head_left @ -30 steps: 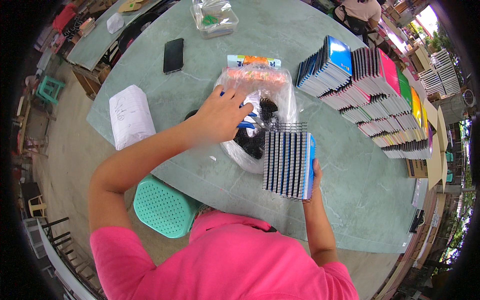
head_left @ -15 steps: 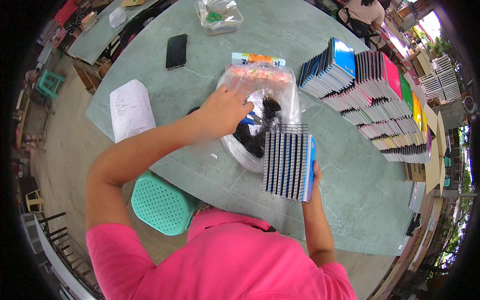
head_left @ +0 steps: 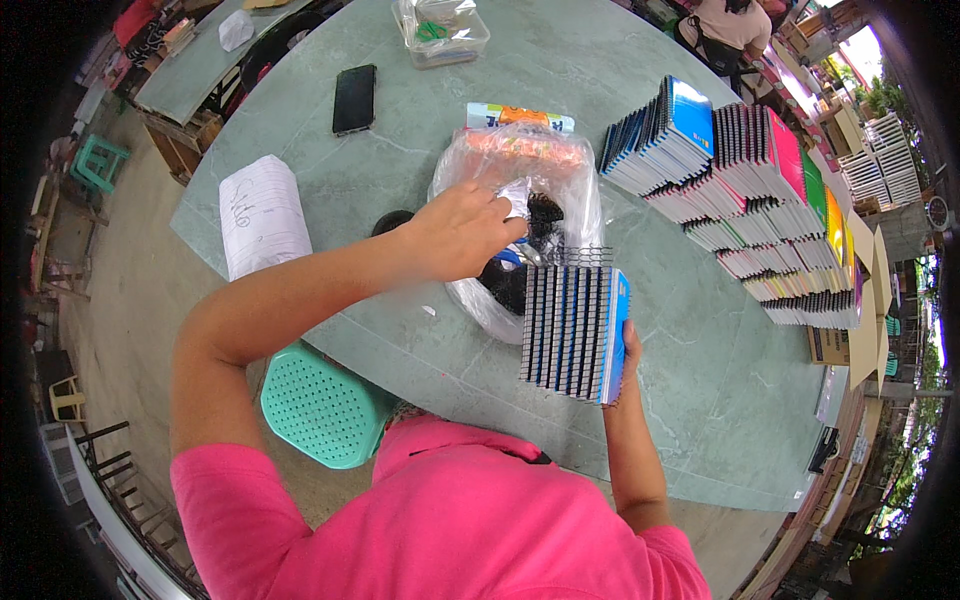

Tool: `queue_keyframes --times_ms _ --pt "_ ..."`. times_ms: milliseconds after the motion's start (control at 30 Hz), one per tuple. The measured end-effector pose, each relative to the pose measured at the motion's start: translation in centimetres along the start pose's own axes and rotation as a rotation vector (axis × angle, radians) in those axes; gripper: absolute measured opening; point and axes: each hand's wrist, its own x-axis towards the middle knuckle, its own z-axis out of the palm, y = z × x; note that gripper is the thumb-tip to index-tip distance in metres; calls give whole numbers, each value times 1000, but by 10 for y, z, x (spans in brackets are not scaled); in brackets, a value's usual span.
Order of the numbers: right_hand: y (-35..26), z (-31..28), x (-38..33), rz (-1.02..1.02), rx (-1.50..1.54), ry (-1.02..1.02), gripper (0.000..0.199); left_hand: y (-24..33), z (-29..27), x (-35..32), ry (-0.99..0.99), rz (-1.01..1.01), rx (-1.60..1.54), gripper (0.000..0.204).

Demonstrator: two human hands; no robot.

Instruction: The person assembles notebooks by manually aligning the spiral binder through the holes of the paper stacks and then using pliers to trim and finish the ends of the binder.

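My right hand (head_left: 632, 352) grips a stack of blue-covered spiral notebooks (head_left: 572, 335) from its right side. Their dark wire bindings face up, and a loose wire coil (head_left: 580, 257) sticks out past the stack's far end. My left hand (head_left: 468, 232) is over a clear plastic bag (head_left: 572, 185), fingers curled against a white crumpled piece (head_left: 516, 196); what they grip is partly hidden. Just under that hand shows a blue-handled tool (head_left: 512, 257). Black wire coils (head_left: 503, 287) fill the bag's opening.
Tall stacks of colored spiral notebooks (head_left: 745, 200) stand at right beside an open carton (head_left: 868, 300). A phone (head_left: 354, 100), a clear plastic box (head_left: 440, 45) and a white paper bundle (head_left: 265, 215) lie on the green table. A teal stool (head_left: 325, 405) stands at the near edge.
My left hand has moved slightly right and nearer, its fingers curling in at the white piece. The blue-handled tool has shifted nearer. The notebook stack has barely moved.
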Motion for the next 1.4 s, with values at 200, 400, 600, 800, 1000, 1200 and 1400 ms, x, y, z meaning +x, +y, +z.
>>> queue_keyframes --times_ms 200,400,600,800,1000,1200,1400 --pt "-1 0 4 -3 -30 -7 77 1 -10 2 208 37 124 31" --pt "1 0 4 3 56 -60 73 5 -8 5 189 61 120 29" --pt "3 -3 2 6 21 -49 73 3 -1 3 8 17 35 22" --pt "3 6 3 32 28 4 73 1 -3 2 -35 -1 43 21" --pt "4 -1 6 41 25 -23 72 -3 0 -1 8 -8 63 27" --pt "1 4 5 51 43 -36 73 -3 -10 5 203 64 131 34" --pt "3 3 2 36 19 -29 73 4 -5 7 25 45 52 31"
